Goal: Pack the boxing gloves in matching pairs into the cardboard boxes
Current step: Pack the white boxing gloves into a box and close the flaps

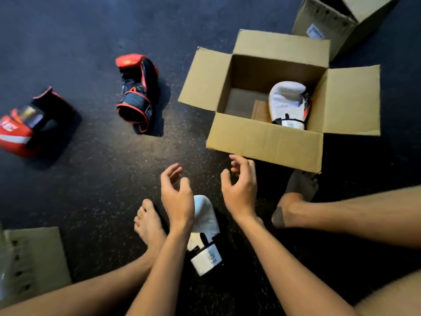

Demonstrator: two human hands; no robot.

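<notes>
Brown corrugated cardboard makes up the open box [264, 142], which stands on the dark speckled floor [102, 179] with all four flaps folded outward. Inside it, against the right-hand wall, one white glove [287, 101] stands with its padded end up and its cuff down by the near wall. The rest of the box's bottom is bare apart from a small brown card piece [259, 110] just beside the glove.

A second white glove [205, 215] (the same white with black trim at the cuff) lies on the floor between the person's bare feet, outside the box and partly hidden under the left wrist. The left hand [177, 197] hovers above it with fingers loosely curled, holding nothing. The right hand [241, 185] is raised just in front of the box's near wall, fingers likewise loosely bent and empty.

Well to the left, a red-and-black glove [139, 92] lies on the floor, and a red glove [20, 131] with a white stripe lies further left, the two apart from each other. Another cardboard box [328, 26] sits behind the open one at the upper right; its contents cannot be seen. A flat sheet of cardboard [38, 258] with a row of holes lies at the lower left.
</notes>
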